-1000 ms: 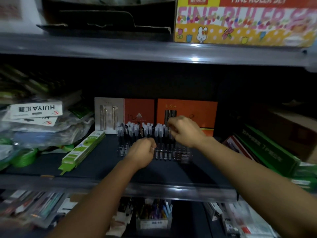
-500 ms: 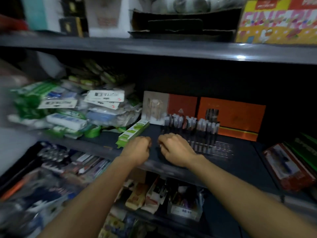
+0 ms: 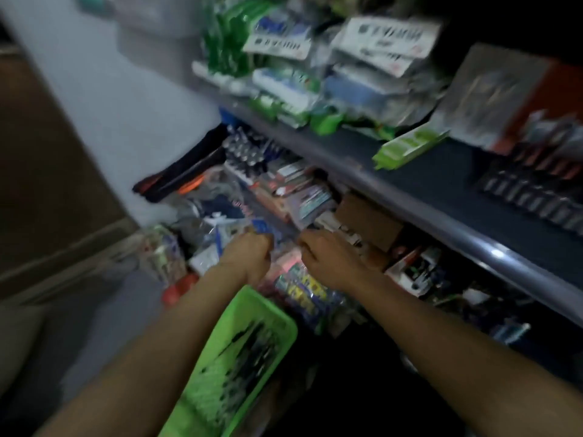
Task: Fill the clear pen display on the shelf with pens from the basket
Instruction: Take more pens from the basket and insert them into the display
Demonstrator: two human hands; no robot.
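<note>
1. Head view, tilted and motion-blurred: both forearms reach down and forward below the shelf (image 3: 410, 197) edge, toward the crowded lower stock.
2. Left hand (image 3: 249, 257): curled into a loose fist just above the far end of the green basket (image 3: 277, 305); whether it encloses a pen cannot be told through the blur.
3. Right hand (image 3: 328, 260): fingers bent and drawn together over packaged goods beside the left hand; no pen is visible in it, and its grip cannot be told with certainty.
4. Green basket: low in the frame between the 2 forearms, holding a dark cluster of pens (image 3: 249, 345); a good number appear to remain.
5. Clear pen display (image 3: 533, 187): on the shelf at far right, well apart from both hands. Its rear rows carry capped pens; the front rows look like empty slots, though blur limits certainty.
6. Green box (image 3: 410, 146): flat on the shelf, left of the display, not part of the task.
7. Progress, as a judgement: the display is partly filled. Remaining work is to take more pens from the basket and seat them in the open front slots.
</note>
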